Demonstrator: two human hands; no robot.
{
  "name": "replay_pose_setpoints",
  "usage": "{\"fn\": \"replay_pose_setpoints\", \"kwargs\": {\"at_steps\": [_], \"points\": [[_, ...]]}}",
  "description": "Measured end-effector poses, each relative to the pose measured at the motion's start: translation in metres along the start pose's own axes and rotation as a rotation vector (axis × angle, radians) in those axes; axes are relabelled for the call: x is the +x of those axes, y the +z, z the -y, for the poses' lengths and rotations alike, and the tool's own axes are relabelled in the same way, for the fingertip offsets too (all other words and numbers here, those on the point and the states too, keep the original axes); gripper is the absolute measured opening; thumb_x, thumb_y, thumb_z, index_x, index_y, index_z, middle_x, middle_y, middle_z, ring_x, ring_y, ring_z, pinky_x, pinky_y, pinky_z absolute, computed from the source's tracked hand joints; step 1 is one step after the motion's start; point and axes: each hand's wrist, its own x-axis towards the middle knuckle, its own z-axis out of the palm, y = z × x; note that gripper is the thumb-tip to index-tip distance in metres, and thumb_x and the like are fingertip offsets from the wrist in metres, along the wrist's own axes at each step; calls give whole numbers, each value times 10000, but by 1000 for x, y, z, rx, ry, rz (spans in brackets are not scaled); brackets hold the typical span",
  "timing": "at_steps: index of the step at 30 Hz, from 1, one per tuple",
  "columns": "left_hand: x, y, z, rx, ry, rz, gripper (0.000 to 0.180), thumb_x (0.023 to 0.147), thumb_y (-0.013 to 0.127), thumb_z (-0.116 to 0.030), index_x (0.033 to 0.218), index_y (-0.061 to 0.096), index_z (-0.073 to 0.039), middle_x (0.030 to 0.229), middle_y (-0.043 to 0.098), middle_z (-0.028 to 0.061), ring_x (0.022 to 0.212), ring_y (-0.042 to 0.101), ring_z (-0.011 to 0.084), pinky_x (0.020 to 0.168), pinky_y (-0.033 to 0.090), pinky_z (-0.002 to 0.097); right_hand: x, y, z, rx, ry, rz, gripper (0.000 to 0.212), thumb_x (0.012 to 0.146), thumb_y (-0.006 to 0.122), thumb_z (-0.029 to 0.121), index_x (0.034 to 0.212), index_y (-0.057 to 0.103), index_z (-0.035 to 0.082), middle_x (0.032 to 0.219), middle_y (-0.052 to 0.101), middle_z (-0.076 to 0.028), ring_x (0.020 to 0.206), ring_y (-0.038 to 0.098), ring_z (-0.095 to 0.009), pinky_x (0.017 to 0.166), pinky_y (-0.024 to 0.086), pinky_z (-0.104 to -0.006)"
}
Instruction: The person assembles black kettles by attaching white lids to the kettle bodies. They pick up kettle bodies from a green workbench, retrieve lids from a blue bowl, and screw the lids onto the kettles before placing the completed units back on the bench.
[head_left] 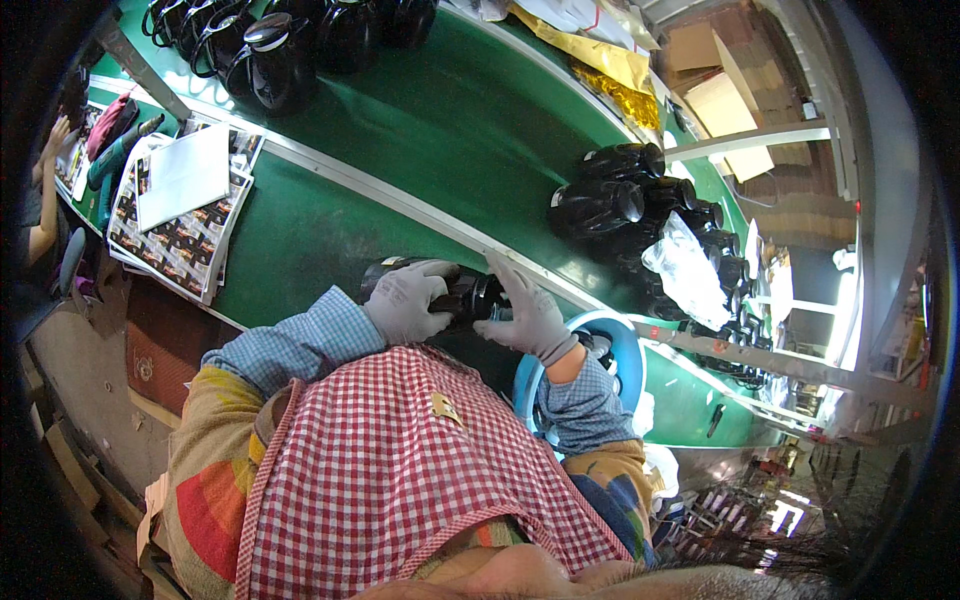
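Note:
A shiny black kettle point(468, 291) lies on its side on the green table, close in front of the red-and-white checked apron. My left hand point(404, 304), in a pale grey glove, is closed over its body from the left. At the right end of the kettle is my right hand point(535, 318), gloved alike, thumb and fingers set wide around the dark round end. Its palm hides part of that end. Just right of this hand, partly under the forearm, stands a light blue tub point(631, 362) with dark parts inside.
Several black kettles point(275, 72) stand at the far left, and more black kettle bodies point(600, 208) crowd the right, a clear plastic bag point(687, 270) on them. A metal rail point(385, 196) divides the table. Printed sheets point(180, 235) lie left. Another person's hand point(57, 135) shows far left.

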Motion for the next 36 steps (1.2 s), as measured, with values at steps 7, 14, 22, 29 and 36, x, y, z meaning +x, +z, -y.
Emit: {"fn": "replay_pose_setpoints", "kwargs": {"at_steps": [7, 14, 22, 29, 36], "points": [[1, -8, -7, -23, -54, 22, 312, 761, 771, -261, 921, 724, 3, 1361, 588, 219, 1203, 606, 348, 1010, 497, 431, 3, 0, -12, -249, -299, -103, 983, 801, 702, 586, 1556, 324, 83, 1486, 445, -253, 1287, 519, -454, 1059, 449, -485], [-7, 27, -5, 30, 115, -85, 290, 734, 780, -229, 843, 679, 20, 1342, 599, 209, 1268, 562, 396, 1044, 477, 479, -20, 33, -20, 99, 94, -76, 886, 824, 701, 550, 1484, 363, 64, 1411, 478, -261, 1210, 567, -452, 992, 484, -490], [19, 26, -11, 42, 145, -30, 333, 781, 781, -253, 961, 657, -1, 1397, 547, 223, 1327, 495, 436, 1091, 427, 539, 0, 19, -22, 416, 287, -230, 764, 855, 721, 431, 1452, 415, 65, 1302, 596, -238, 1161, 628, -373, 988, 493, -430], [61, -79, 63, -363, -365, -593, 590, 891, 716, -179, 1410, 499, -2, 1488, 466, 218, 1392, 441, 348, 1162, 374, 435, 105, -96, -49, -231, -16, -516, 793, 727, 788, 449, 1391, 513, 115, 1327, 583, -162, 1170, 604, -368, 970, 518, -449], [79, -226, 230, -118, -393, -1441, 786, 800, 725, -31, 1494, 359, 14, 1364, 567, 154, 1192, 589, 270, 1054, 452, 366, 179, -161, -148, -545, 292, -527, 816, 764, 745, 470, 1482, 469, 199, 1501, 469, -159, 1268, 539, -390, 1056, 461, -469]]}}
